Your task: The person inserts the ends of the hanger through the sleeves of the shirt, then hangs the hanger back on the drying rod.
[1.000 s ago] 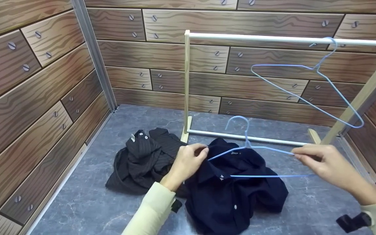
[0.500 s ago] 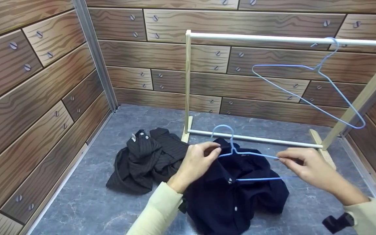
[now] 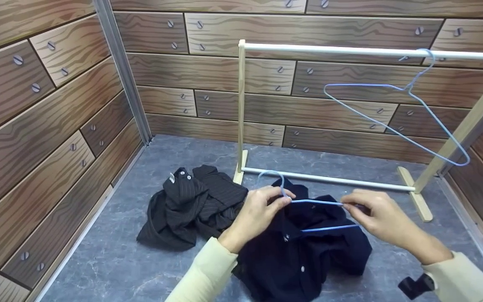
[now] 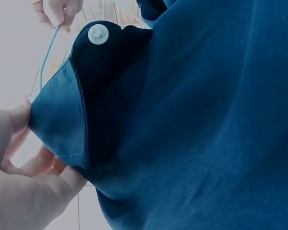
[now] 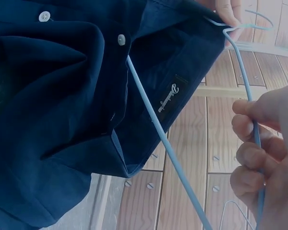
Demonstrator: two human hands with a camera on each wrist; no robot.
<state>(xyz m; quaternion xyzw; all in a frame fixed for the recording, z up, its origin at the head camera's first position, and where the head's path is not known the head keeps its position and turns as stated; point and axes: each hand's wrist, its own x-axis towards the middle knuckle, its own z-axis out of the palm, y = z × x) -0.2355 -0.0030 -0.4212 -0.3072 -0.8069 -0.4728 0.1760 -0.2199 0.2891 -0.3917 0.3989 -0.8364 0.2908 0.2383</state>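
A navy button-up shirt [image 3: 279, 268] lies crumpled on the grey floor, and its collar is raised. My left hand [image 3: 258, 212] pinches the collar [image 4: 60, 117] between thumb and fingers, close to the hanger's neck. A light blue wire hanger [image 3: 317, 202] is partly inside the shirt's neck opening; its left end is hidden by cloth. My right hand [image 3: 382, 214] grips the hanger's right shoulder, fingers curled round the wire in the right wrist view. The hanger's lower bar [image 5: 168, 143] runs into the opening past the label [image 5: 170, 98].
A dark pinstriped garment [image 3: 183, 209] lies in a heap to the left of the shirt. Behind stands a clothes rack with a white rail [image 3: 329, 50], and a second blue hanger [image 3: 428, 110] hangs on it. Wood-patterned walls [image 3: 208, 75] enclose the floor.
My right hand has moved left, pushing the hanger further into the shirt's neck. The hanger's hook has shifted left and down, now behind my left hand, which has moved slightly right.
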